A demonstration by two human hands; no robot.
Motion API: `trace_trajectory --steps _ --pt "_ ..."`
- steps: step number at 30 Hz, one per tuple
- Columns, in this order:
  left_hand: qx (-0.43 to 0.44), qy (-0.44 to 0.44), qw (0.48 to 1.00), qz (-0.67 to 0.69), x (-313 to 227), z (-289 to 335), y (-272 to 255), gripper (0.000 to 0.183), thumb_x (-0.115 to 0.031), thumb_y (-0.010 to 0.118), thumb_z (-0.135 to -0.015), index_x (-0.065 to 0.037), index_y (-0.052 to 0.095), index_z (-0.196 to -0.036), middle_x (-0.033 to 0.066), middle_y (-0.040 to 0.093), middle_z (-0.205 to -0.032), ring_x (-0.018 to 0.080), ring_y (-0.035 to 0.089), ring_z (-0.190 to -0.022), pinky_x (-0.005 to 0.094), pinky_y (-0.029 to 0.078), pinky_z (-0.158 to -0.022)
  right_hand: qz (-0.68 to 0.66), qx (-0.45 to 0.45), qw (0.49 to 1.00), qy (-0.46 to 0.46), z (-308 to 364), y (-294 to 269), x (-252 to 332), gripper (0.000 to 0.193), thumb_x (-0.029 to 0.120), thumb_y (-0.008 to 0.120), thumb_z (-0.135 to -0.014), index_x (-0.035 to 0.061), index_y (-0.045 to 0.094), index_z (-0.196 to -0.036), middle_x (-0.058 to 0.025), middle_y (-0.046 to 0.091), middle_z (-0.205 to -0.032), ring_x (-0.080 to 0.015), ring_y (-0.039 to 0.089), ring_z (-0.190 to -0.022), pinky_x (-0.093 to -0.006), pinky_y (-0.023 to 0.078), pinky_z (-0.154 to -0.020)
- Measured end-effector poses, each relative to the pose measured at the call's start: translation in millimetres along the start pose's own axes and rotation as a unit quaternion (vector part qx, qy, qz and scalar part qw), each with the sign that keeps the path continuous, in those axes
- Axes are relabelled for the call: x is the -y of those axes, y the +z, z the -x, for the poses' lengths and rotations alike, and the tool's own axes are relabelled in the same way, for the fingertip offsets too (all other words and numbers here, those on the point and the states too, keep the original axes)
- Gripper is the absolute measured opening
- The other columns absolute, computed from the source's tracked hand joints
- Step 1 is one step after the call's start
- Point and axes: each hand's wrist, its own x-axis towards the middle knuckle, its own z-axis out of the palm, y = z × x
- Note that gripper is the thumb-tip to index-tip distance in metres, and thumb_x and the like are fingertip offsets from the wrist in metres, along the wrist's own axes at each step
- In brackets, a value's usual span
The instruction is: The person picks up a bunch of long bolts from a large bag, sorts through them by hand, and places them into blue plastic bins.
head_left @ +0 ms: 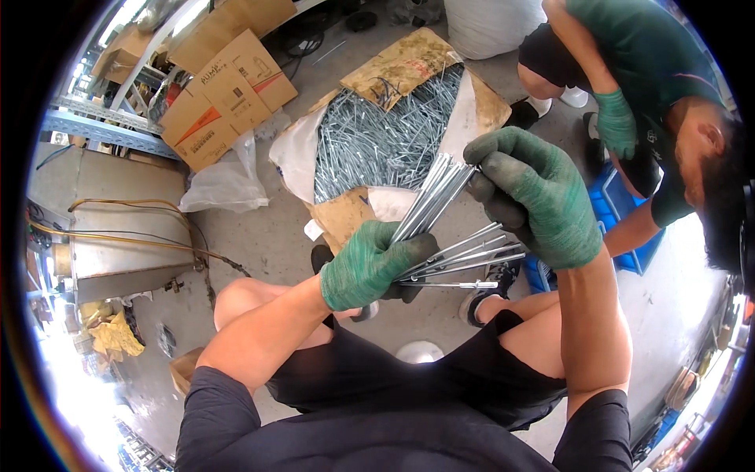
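Observation:
My left hand, in a green glove with dark fingertips, is closed around a bundle of thin silvery metal rods. The bundle slants up to the right, its ends close together. Below it, several more rods fan out to the right from the same hand, some with a thicker end. My right hand, gloved alike, has curled fingers pinching at the bundle's upper ends. Its fingertips partly hide those ends. Beyond my hands, an opened cardboard box with a white liner holds a heap of similar rods.
At the right, another person in green gloves crouches by a blue crate. A white sack stands at the back. Flattened cardboard, a plastic bag and a metal cabinet with hoses are on the left.

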Motion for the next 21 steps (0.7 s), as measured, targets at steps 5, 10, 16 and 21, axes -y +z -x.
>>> trace_trajectory --steps 5,10,16,21 --pt "-0.013 -0.028 1.0 0.007 -1.7 1.0 3.0 0.035 -0.032 0.055 -0.101 -0.002 0.069 -0.091 0.0028 0.061 -0.064 0.0092 0.056 -0.056 0.0271 0.043 -0.051 0.019 -0.004 1.0 -0.007 -3.9 -0.5 -4.2 0.029 0.021 0.066 -0.094 0.0012 0.063 -0.114 -0.0049 0.062 -0.081 -0.0032 0.044 -0.051 -0.0171 0.031 -0.044" --pt "-0.016 -0.027 0.999 -0.033 -0.7 -1.2 1.6 0.035 -0.032 0.054 -0.101 -0.001 0.071 -0.094 0.0031 0.062 -0.065 0.0094 0.057 -0.057 0.0278 0.044 -0.053 0.02 0.019 0.999 0.019 -1.8 -6.9 -1.6 0.026 0.02 0.063 -0.095 0.0015 0.066 -0.113 -0.0038 0.065 -0.082 -0.0045 0.05 -0.06 -0.0177 0.038 -0.051" --pt "-0.009 -0.021 0.999 -0.046 -2.0 -1.7 0.6 0.036 -0.031 0.053 -0.101 -0.001 0.071 -0.094 0.0034 0.062 -0.064 0.0095 0.056 -0.056 0.0279 0.044 -0.052 0.061 -0.005 0.998 0.003 -1.1 -4.2 -2.1 0.019 0.016 0.06 -0.095 0.0036 0.066 -0.108 -0.003 0.065 -0.081 -0.0046 0.051 -0.06 -0.0178 0.039 -0.051" --pt "-0.014 -0.031 0.999 -0.018 -5.7 -1.7 2.6 0.038 -0.031 0.051 -0.102 -0.001 0.07 -0.089 0.0036 0.061 -0.062 0.0094 0.055 -0.054 0.0275 0.043 -0.051 0.03 -0.039 0.998 -0.033 -3.2 -7.0 -6.7 0.018 0.015 0.06 -0.095 0.0036 0.067 -0.107 -0.0009 0.062 -0.079 -0.0045 0.05 -0.06 -0.0182 0.039 -0.052"
